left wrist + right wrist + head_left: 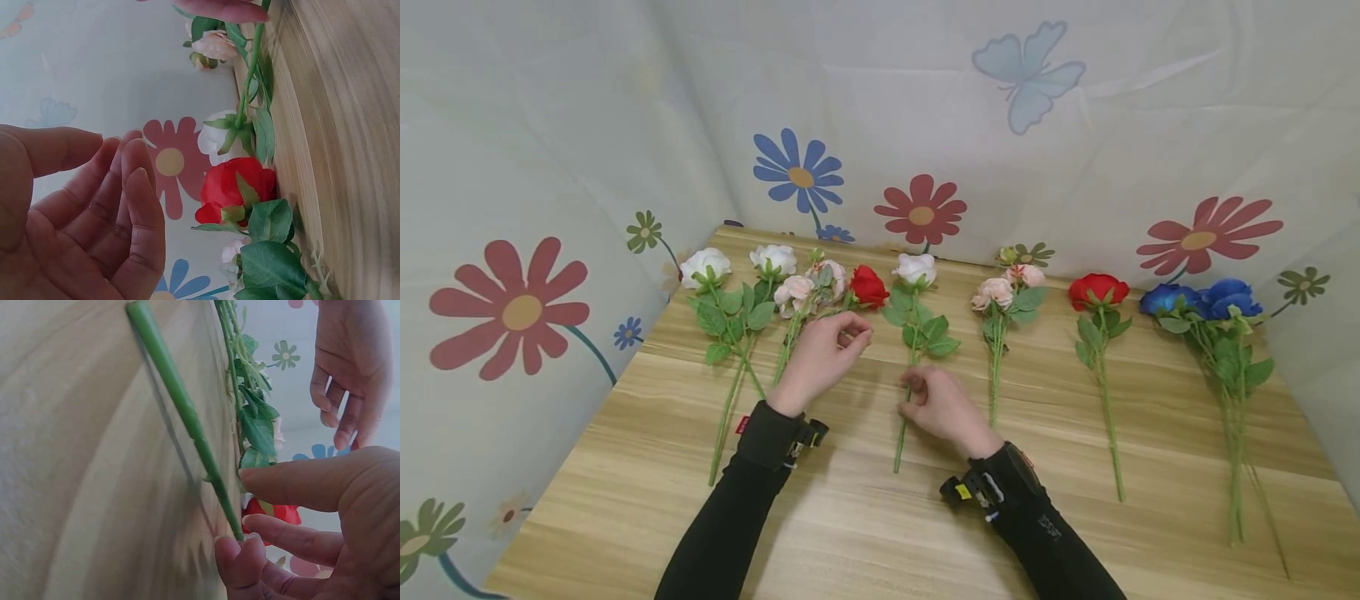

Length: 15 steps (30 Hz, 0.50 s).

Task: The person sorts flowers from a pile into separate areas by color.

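My left hand hovers beside the pink roses and a red rose, its fingers loosely bent with nothing between them. In the left wrist view the thumb stands apart from the fingertips, and the red rose lies beyond. My right hand is at the stem of a white rose in the middle of the table. Close up, the fingertips meet the green stem, while the thumb stays apart from it.
White roses lie at the left of the wooden table. To the right are more pink roses, a red rose and blue roses. A flower-printed curtain hangs behind.
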{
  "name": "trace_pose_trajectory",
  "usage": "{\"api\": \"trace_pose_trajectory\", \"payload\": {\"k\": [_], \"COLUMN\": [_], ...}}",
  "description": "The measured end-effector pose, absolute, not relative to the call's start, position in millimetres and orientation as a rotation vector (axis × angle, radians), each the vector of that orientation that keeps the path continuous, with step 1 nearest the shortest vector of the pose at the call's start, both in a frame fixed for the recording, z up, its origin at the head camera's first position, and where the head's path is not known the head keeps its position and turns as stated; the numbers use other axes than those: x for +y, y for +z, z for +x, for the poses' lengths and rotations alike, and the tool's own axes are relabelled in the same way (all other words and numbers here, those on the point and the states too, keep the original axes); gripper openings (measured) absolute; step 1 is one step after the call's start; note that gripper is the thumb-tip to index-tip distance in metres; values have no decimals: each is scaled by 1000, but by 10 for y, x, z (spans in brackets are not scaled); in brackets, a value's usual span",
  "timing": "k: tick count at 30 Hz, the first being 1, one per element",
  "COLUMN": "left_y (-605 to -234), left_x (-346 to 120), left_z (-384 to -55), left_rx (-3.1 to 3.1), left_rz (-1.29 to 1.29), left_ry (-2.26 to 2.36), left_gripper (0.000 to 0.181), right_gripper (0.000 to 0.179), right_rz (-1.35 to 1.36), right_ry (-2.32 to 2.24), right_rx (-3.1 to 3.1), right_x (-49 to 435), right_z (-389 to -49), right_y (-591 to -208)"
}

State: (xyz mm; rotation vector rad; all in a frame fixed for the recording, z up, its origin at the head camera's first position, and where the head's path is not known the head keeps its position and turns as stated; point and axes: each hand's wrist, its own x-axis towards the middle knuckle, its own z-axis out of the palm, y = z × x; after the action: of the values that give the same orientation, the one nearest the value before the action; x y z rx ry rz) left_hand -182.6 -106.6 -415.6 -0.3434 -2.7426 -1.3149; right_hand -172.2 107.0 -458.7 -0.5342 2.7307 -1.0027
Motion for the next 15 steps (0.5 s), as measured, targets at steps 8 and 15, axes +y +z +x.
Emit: {"api": "trace_pose_trajectory", "payload": {"k": [8, 15], "left_y": [-4121, -4030], "left_x": [-1085, -1239], "left_z": [-1818, -1791], "left_rx": [-2762, -2767], "left_rz": [-350, -283], "left_ry": [-1073, -892], "left_gripper": [21, 18], "right_gripper": [23, 18], "right_rz": [-545, -523], "right_ry": [-1250, -1454], "right_rx": [2719, 2682], "right_x": [1092, 1080], "right_z": [-1726, -1722], "right_y": [-4535, -4472]}}
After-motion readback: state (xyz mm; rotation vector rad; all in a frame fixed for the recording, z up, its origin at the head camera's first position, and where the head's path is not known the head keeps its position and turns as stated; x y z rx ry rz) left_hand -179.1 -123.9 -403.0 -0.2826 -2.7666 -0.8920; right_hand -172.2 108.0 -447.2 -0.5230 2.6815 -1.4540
